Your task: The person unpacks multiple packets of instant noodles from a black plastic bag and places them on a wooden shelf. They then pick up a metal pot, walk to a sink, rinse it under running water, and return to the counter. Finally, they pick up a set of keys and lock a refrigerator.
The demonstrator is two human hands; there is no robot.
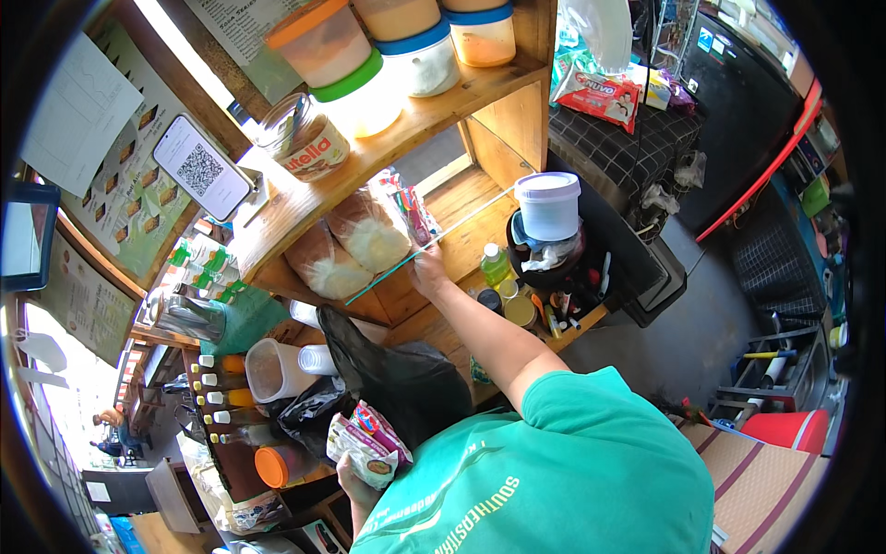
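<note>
My left hand [355, 483] is at the lower left, closed around several colourful sachet packets [370, 447] against my teal shirt. My right hand [428, 269] reaches into the wooden shelf, at the lower end of more red and purple sachet packets [413, 211]. Its fingers are partly hidden, so whether it grips them cannot be told. Bagged bread loaves [370, 235] lie just left of these packets. A thin turquoise strip [460, 221] runs across the shelf opening by the right hand. Below the shelf, a black plastic bag [408, 388] lies between my two hands.
Lidded tubs [421, 66] and a Nutella jar [315, 149] stand on the upper shelf. A white bucket [548, 208], a green liquid bottle [494, 264] and small jars are right of my arm. Bottles [232, 398] and a plastic container [273, 370] stand at left.
</note>
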